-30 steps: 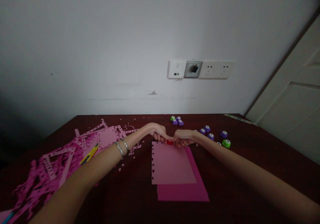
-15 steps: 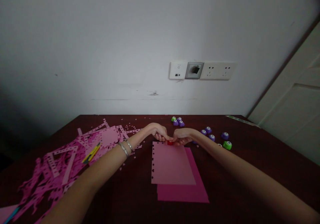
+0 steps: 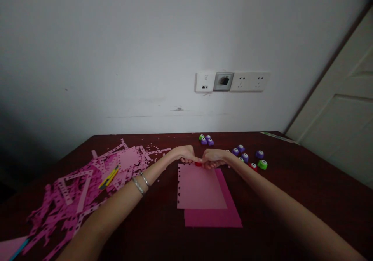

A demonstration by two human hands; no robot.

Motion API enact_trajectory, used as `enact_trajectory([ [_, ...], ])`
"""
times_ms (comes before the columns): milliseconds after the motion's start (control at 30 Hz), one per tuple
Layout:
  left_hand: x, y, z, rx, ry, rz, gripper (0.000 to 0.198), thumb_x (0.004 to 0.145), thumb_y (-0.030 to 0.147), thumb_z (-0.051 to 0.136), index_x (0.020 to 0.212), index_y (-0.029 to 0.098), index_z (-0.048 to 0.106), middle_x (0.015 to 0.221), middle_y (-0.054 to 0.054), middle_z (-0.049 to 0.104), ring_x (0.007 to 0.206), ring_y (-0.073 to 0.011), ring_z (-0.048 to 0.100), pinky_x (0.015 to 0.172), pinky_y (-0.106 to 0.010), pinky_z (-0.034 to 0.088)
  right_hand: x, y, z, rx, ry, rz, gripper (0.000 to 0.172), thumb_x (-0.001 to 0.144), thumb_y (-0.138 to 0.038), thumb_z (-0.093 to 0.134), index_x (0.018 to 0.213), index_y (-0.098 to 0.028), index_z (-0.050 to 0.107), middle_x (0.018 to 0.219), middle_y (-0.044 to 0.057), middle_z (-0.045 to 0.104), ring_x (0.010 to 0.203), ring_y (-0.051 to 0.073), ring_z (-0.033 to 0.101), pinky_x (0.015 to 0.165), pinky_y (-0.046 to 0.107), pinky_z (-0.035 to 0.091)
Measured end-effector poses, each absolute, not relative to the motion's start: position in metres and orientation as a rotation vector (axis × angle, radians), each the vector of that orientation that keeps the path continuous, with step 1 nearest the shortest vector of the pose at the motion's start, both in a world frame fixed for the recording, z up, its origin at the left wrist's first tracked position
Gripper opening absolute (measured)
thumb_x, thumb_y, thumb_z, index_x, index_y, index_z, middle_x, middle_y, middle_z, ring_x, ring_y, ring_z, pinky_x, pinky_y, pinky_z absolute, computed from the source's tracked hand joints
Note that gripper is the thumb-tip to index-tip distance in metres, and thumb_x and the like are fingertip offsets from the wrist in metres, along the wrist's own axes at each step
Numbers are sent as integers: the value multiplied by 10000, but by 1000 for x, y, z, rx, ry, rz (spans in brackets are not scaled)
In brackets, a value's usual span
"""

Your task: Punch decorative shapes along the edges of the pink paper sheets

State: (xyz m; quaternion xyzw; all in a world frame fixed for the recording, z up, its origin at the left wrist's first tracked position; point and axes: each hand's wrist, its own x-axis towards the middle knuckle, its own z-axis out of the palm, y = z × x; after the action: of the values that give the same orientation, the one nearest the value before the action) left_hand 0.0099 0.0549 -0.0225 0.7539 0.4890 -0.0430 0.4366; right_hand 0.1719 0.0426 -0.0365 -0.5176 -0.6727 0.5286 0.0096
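Note:
A small red craft punch point(image 3: 198, 164) sits at the top edge of a light pink sheet point(image 3: 201, 187). My left hand point(image 3: 185, 153) holds the punch from the left, a digit stretched over its top and the other fingers curled. From the right, my right hand point(image 3: 212, 157) closes against the same punch with its fingers folded. Small punched holes run down the left edge of the light sheet and along part of its top. Beneath it lies a darker pink sheet point(image 3: 214, 219), showing at the bottom and right. The punch's underside is hidden.
Pink paper scraps point(image 3: 70, 191) spread over the table's left side, with a yellow cutter point(image 3: 108, 177) on them. Purple craft punches point(image 3: 245, 157) and a green punch point(image 3: 262, 164) stand beyond my right forearm. Several more punches point(image 3: 206, 140) cluster near the wall.
My left hand has flattened and lowered slightly over the red punch. My right hand stays against it. The view has shifted a little, showing another red punch by my right forearm.

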Motion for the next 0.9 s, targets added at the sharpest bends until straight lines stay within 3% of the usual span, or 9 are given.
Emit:
enact_trajectory([
  [200, 3, 44, -21, 2158, 1206, 151, 445, 665, 562, 588, 519, 142, 558, 422, 30, 429, 393, -67, 352, 427, -229, 260, 175, 24, -34, -1553, -2014, 1530, 354, 758, -309, 552, 454, -142, 481, 368, -45, 441, 297, 28, 310, 311, 171, 217],
  [433, -27, 26, -16, 2335, 1144, 169, 324, 666, 454, 617, 608, 136, 608, 537, 12, 542, 501, -75, 434, 488, -214, 286, 189, 16, -26, -1451, -2009, 1300, 357, 703, -492, 606, 638, -141, 582, 494, -24, 511, 381, 52, 422, 370, 180, 320],
  [633, -32, 12, -26, 2337, 1124, 75, 297, 650, 429, 642, 592, 143, 584, 535, 28, 527, 504, -76, 430, 478, -216, 268, 194, 24, -40, -1296, -2328, 797, 332, 628, -300, 682, 916, -136, 652, 751, 22, 627, 584, 105, 535, 514, 213, 393],
  [900, -19, 0, -34, 2376, 1105, 20, 294, 645, 436, 652, 564, 164, 576, 548, 18, 543, 508, -80, 443, 498, -210, 295, 186, 23, -57, -1181, -2454, 648, 416, 667, -254, 648, 1065, -132, 632, 913, 77, 640, 731, 157, 552, 630, 249, 426],
])
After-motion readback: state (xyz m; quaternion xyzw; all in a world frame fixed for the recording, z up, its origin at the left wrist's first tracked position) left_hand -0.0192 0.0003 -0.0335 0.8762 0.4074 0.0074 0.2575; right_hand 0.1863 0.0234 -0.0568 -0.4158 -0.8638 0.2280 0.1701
